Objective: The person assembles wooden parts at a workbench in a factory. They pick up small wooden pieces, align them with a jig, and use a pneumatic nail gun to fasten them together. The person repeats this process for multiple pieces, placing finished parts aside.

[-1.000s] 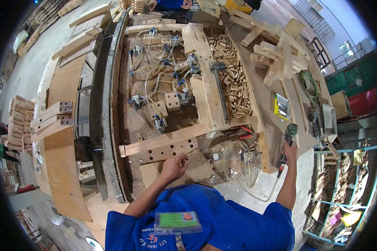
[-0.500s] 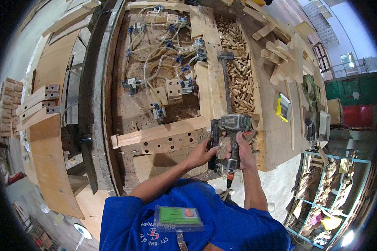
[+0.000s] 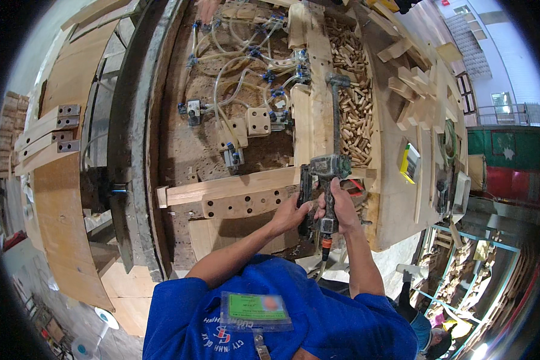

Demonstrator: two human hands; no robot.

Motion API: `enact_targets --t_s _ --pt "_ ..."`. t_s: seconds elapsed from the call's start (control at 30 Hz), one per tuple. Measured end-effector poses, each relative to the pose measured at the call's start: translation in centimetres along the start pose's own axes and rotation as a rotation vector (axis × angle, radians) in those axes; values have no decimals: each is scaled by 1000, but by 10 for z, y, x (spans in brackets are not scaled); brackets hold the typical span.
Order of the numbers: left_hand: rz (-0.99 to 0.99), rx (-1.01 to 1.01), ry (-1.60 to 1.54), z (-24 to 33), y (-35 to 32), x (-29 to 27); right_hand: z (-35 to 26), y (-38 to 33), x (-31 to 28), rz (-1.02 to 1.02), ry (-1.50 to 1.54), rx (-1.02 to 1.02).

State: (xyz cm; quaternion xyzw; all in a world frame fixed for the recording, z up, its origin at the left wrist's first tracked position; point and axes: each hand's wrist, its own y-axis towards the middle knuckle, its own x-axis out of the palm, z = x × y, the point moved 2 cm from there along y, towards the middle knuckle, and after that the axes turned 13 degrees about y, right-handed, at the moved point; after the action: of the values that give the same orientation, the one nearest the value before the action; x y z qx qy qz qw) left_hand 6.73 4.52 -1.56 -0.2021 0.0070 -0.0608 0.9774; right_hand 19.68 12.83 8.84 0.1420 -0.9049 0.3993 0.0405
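Both my hands hold a dark, worn air nail gun (image 3: 329, 164) upright over the near edge of the bench. My right hand (image 3: 343, 207) is closed around its handle. Beside it, my left hand (image 3: 293, 213) grips the long black magazine, fingers closed. From the bottom of the handle, an orange-and-black hose coupling (image 3: 326, 243) leads down toward me. Left of the gun lies a long pale wood rail (image 3: 234, 187), with a drilled wooden block (image 3: 245, 204) along its near side. A hammer (image 3: 336, 117) lies just beyond the gun.
Clear air tubes with blue fittings (image 3: 255, 52) spread across the bench. Wooden dowels (image 3: 355, 114) fill a trough at right, beside stacked wood pieces (image 3: 414, 93) and a yellow-and-black box (image 3: 409, 163). Another person's hand (image 3: 207, 9) shows at the far edge; a person (image 3: 423, 327) is at lower right.
The view has shifted slightly, and the nail gun is turned a little more upright in my hands. Another person's hand and a person at lower right have come into view.
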Motion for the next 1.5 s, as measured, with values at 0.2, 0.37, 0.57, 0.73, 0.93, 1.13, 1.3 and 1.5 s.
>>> enact_targets --t_s 0.2,0.37,0.57,0.73,0.93,1.13,1.3,1.5 --pt "-7 -28 -56 -9 5 5 -7 -2 12 43 -83 -13" --pt "21 21 29 -2 4 1 -7 -1 15 50 -56 -1" --pt "7 38 7 9 -1 -5 -6 0 16 87 -134 20" --pt "9 14 -16 4 -2 -1 -7 -7 14 60 -137 3" --pt "71 88 -24 9 -9 -4 -8 -6 13 39 -135 17" --pt "84 114 30 8 -10 -4 -6 -4 15 38 -178 29" --pt "-53 79 17 7 -5 6 -8 -23 7 119 -112 -53" --pt "-118 122 95 33 -22 4 -43 -69 -50 313 -269 -297"
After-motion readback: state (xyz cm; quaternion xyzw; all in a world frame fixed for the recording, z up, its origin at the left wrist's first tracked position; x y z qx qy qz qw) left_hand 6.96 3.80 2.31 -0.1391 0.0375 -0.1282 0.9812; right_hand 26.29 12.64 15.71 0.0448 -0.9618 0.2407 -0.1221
